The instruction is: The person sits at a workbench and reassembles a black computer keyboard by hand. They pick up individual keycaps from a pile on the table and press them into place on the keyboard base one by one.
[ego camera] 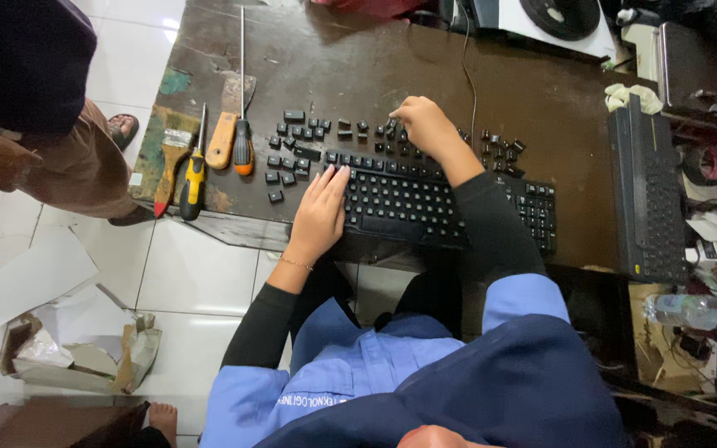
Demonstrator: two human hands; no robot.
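A black keyboard (425, 203) lies at the near edge of a dark worn wooden table (334, 58), with several keys gone from its top rows. Loose black keycaps (296, 153) are scattered behind it on the left, and more keycaps (499, 149) on the right. My left hand (321, 211) rests flat on the keyboard's left end, fingers stretched out. Beyond the keyboard, my right hand (425, 124) has its fingertips bunched down among the loose caps. Whether a cap is pinched between them is hidden.
Left of the caps lie a yellow-handled screwdriver (193, 178), an orange-and-black screwdriver (243, 148), a wooden-handled tool (221, 141) and a paintbrush (172, 158). A second black keyboard (649, 199) lies at the right, a plastic bottle (695, 311) beyond it. Another person (43, 124) stands at left; torn cardboard (85, 353) lies on the floor.
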